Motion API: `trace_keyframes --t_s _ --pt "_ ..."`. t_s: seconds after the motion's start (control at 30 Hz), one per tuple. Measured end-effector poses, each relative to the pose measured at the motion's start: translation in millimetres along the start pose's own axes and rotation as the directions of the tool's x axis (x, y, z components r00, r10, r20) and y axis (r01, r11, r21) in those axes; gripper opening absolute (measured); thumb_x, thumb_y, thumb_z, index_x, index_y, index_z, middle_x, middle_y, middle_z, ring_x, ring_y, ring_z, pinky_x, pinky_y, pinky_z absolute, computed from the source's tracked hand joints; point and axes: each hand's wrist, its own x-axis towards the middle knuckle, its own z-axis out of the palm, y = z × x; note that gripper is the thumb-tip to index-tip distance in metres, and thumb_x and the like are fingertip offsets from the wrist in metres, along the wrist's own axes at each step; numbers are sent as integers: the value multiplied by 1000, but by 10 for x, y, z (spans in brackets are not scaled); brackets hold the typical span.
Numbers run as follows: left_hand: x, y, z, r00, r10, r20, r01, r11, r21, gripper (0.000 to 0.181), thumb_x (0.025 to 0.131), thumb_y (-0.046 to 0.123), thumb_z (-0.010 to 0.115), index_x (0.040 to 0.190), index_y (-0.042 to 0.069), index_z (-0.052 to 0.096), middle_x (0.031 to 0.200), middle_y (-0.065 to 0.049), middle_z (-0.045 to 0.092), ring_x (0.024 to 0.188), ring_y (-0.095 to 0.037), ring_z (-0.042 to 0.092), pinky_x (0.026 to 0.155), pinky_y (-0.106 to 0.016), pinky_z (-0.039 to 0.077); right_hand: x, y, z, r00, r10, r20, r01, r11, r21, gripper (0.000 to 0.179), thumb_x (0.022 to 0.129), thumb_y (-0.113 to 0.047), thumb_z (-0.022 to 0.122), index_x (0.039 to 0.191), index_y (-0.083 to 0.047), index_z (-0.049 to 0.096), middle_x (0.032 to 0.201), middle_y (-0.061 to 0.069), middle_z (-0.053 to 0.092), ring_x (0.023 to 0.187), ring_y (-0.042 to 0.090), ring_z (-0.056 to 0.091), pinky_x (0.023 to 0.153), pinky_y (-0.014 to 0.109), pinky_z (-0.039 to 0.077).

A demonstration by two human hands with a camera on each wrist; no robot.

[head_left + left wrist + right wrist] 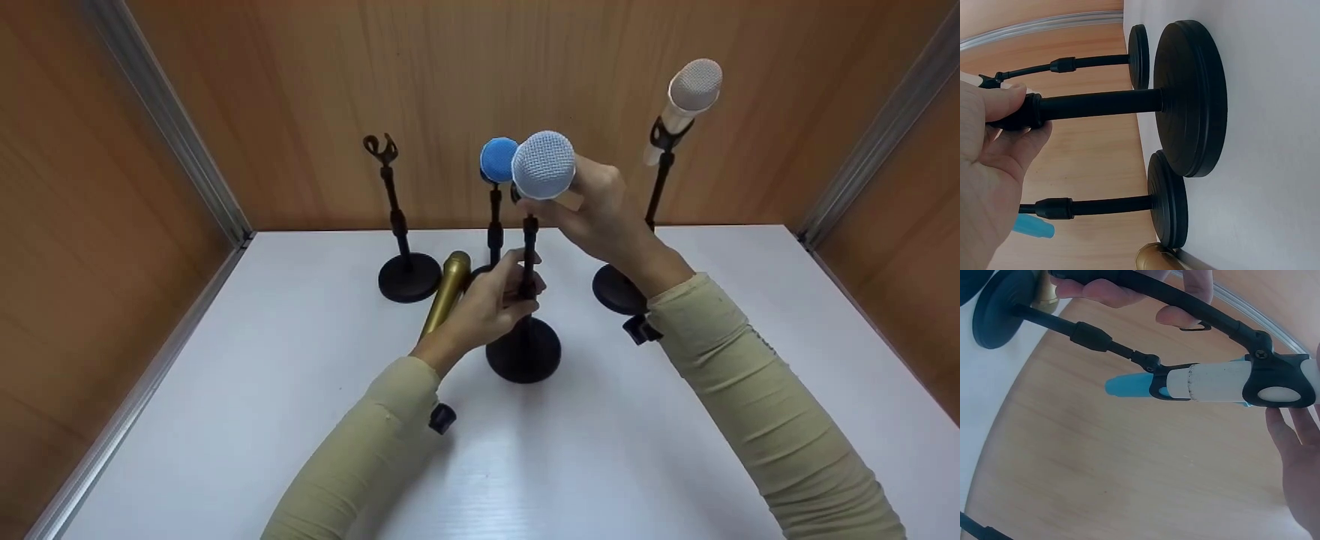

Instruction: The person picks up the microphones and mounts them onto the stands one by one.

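My left hand (484, 311) grips the pole of a black microphone stand (1100, 104) around its collar; the stand's round base (523, 360) is on the white table. A white microphone (1219, 381) sits in this stand's clip (1278, 379). Just below its pale mesh head (544, 165), my right hand (600, 214) holds it between thumb and fingers. Behind it, a blue microphone (497, 159) rests in another stand's clip, partly hidden in the head view. Beside my left hand lies a gold microphone (448, 292), its lower end covered by my wrist.
At the left stands a black microphone stand (409, 277) with a bare clip (381, 150). To the right another white microphone (696, 86) is tilted in a stand, its base (619, 289) partly behind my right arm. Wooden panels (315, 112) enclose the table (300, 405).
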Motion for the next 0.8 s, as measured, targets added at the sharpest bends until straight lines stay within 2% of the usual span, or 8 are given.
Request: trace_keyframes --t_s 0.2,0.47,0.63,0.8 --pt "-6 16 3 1000 1 -1 -1 1000 8 53 91 -10 68 137 5 45 104 -6 69 94 -22 69 89 -29 57 -18 22 42 1000 11 -16 -11 1000 11 47 89 -8 79 128 7 58 124 18 69 120 31 64 103 42 50" --pt "25 -13 9 1000 -4 2 3 1000 21 55 91 -11 67 138 5 44 104 -4 69 95 -12 68 89 -27 56 -64 80 76 998 48 -32 -47 999 21 49 88 -8 80 129 7 58 125 18 68 121 28 64 102 42 50" --pt "50 -33 10 1000 -20 15 20 1000 14 55 91 -10 68 138 6 44 105 -4 69 96 -14 68 90 -28 56 -79 68 9 996 83 37 -83 997 -3 49 90 -7 78 132 7 56 129 19 65 125 31 61 103 44 49" --pt "59 -24 6 998 -51 23 51 999 1 54 92 -8 70 138 9 46 106 -5 69 97 -20 68 91 -32 56 -120 1 -129 982 144 122 -139 989 -53 50 92 -5 75 137 3 55 134 16 62 129 28 58 103 43 49"
